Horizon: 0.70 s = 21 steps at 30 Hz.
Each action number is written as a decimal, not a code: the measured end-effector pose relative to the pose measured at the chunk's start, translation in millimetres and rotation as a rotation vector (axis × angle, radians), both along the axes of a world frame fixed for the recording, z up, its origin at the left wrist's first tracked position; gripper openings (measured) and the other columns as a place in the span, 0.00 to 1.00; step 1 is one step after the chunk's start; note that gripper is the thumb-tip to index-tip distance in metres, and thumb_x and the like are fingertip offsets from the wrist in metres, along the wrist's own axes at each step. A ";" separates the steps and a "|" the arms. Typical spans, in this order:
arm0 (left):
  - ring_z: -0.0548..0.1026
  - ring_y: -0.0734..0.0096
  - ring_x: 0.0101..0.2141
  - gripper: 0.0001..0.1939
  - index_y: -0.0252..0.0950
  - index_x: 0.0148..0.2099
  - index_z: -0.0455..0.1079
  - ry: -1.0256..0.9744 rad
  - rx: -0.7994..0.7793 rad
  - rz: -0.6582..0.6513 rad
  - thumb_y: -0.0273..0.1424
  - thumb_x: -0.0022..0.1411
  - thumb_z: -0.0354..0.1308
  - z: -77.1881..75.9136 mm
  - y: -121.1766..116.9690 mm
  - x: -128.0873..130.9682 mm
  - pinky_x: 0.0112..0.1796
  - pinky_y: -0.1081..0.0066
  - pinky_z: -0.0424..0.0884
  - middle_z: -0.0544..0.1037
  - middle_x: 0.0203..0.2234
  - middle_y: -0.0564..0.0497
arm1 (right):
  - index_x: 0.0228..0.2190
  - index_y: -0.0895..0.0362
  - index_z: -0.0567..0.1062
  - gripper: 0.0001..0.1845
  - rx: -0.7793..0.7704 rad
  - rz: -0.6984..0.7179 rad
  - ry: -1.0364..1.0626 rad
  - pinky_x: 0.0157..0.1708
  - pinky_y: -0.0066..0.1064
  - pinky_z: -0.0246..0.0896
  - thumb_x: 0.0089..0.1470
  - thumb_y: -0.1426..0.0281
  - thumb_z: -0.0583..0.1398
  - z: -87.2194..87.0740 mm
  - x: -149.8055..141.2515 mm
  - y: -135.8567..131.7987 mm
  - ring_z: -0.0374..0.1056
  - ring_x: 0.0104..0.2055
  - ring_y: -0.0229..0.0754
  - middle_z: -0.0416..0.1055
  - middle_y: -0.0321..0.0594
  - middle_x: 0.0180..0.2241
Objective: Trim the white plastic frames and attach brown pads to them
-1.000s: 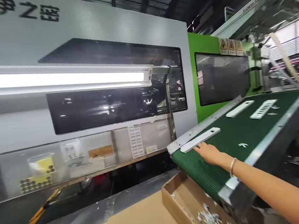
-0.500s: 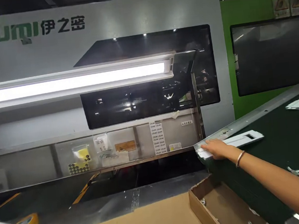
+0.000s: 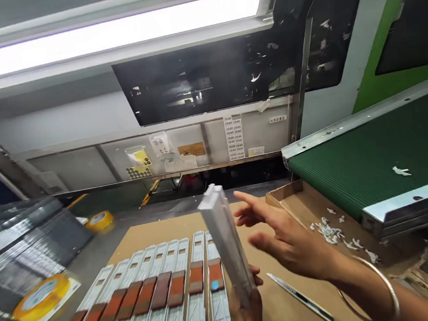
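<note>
With the left hand (image 3: 247,313) gripping the white plastic strip (image 3: 226,240) upright, the open right hand (image 3: 288,241) should steady its side edge, clear of the laid-out row (image 3: 162,291).

Eight white strips (image 3: 166,291) flat; one upright strip (image 3: 227,245); two tape rolls (image 3: 41,296).

Left hand (image 3: 246,315) cut by bottom edge; label sheet (image 3: 234,137) print illegible.

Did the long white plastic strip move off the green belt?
Yes. The long white plastic strip has left the green conveyor belt; the left hand now holds it upright over the cardboard sheet, left of the belt.
</note>
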<state>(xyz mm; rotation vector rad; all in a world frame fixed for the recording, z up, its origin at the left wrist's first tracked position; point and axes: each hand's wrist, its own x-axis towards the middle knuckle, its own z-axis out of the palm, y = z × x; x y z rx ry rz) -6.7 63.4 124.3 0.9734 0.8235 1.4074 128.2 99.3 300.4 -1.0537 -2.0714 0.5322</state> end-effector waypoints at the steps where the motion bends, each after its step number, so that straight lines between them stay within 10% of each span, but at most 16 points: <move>1: 0.71 0.64 0.36 0.24 0.39 0.42 0.73 -0.058 0.014 0.058 0.52 0.54 0.59 -0.7 -4.2 -3.2 0.42 0.69 0.66 0.76 0.34 0.47 | 0.61 0.53 0.51 0.30 -0.040 -0.090 -0.025 0.46 0.29 0.64 0.63 0.52 0.44 -29.6 4.6 2.6 0.66 0.47 0.36 0.67 0.39 0.49; 6: 0.71 0.68 0.25 0.35 0.44 0.54 0.66 -0.582 -0.271 0.014 0.60 0.51 0.53 23.0 -9.0 -47.6 0.31 0.68 0.69 0.73 0.28 0.51 | 0.42 0.63 0.71 0.17 -0.222 -0.523 -0.285 0.48 0.55 0.60 0.56 0.64 0.56 -204.3 35.0 -3.4 0.66 0.48 0.54 0.70 0.54 0.43; 10: 0.70 0.71 0.22 0.25 0.46 0.55 0.65 -0.809 -0.425 0.052 0.52 0.62 0.46 38.8 -5.9 -80.0 0.27 0.71 0.70 0.70 0.23 0.53 | 0.32 0.60 0.71 0.10 -0.193 -0.589 -0.385 0.45 0.53 0.62 0.54 0.66 0.55 -283.3 49.8 -28.7 0.67 0.45 0.52 0.71 0.49 0.40; 14: 0.69 0.73 0.20 0.20 0.46 0.50 0.69 -0.979 -0.476 0.048 0.48 0.65 0.46 32.1 -8.9 -89.5 0.24 0.73 0.69 0.67 0.20 0.55 | 0.34 0.57 0.69 0.17 -0.066 -0.559 -0.317 0.34 0.42 0.68 0.58 0.61 0.46 -286.5 42.6 -52.7 0.71 0.36 0.50 0.73 0.48 0.33; 21: 0.65 0.79 0.17 0.26 0.38 0.47 0.73 -1.249 -0.389 -0.075 0.48 0.67 0.39 10.0 -16.0 -97.4 0.21 0.77 0.64 0.66 0.18 0.56 | 0.43 0.51 0.70 0.14 -0.006 -0.304 -0.130 0.38 0.19 0.66 0.61 0.59 0.52 -224.5 -4.5 -113.5 0.73 0.41 0.37 0.75 0.37 0.40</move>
